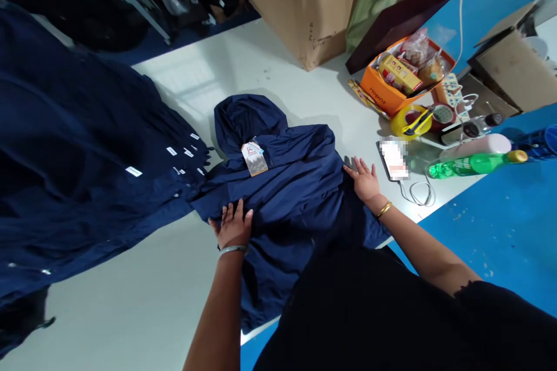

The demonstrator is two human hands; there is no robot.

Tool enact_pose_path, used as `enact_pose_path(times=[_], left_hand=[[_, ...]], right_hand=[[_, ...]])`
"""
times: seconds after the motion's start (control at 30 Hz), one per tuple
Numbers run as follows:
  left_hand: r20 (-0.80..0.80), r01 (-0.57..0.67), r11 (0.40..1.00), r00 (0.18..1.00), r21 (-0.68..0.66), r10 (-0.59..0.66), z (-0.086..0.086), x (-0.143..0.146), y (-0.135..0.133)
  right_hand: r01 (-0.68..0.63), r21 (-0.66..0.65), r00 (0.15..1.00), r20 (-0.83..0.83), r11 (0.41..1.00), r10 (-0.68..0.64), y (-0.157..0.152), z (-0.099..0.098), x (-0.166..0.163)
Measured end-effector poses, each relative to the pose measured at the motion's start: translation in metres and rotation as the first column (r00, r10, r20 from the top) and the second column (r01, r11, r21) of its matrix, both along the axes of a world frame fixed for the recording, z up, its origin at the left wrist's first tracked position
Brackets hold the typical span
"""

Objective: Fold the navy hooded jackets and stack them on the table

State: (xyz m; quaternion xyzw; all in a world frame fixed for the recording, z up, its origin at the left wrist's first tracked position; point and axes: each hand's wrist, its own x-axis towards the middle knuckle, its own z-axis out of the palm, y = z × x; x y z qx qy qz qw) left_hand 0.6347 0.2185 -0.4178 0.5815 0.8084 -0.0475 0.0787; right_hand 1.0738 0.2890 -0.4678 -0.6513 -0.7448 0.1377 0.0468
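Observation:
A navy hooded jacket (296,185) lies spread on the white table (265,75), its hood toward the far side. A printed paper hang tag (255,158) rests on its chest just below the hood. My left hand (234,224) lies flat on the jacket's left side with its fingers apart. At the opposite edge, my right hand (364,181) has its fingers spread and touches the sleeve side. Neither hand grasps anything. The jacket's lower part is partly hidden behind my dark clothing.
To the left is a large pile of navy garments (96,168) with white labels. A cardboard carton (300,11) stands at the back. On the right are an orange snack box (378,93), a yellow tape roll (398,124), a phone (394,159) on a cable and a green bottle (470,166).

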Motion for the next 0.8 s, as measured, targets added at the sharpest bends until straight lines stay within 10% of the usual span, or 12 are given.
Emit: enact_pose_path(times=[0.23, 0.63, 0.8], left_hand=[[0.037, -0.245, 0.968, 0.969, 0.055, 0.243, 0.006, -0.018, -0.010], [0.420, -0.239, 0.950, 0.897, 0.201, 0.137, 0.035, -0.024, -0.014], [0.453, -0.307, 0.933, 0.870, 0.190, 0.194, 0.040, -0.040, -0.008]], right_hand=[[-0.126, 0.125, 0.985, -0.103, 0.984, 0.139, 0.014, 0.026, -0.026], [-0.241, 0.211, 0.935, -0.211, 0.947, 0.285, 0.124, 0.030, -0.082], [-0.397, 0.057, 0.912, -0.093, 0.916, 0.401, 0.155, 0.027, -0.079]])
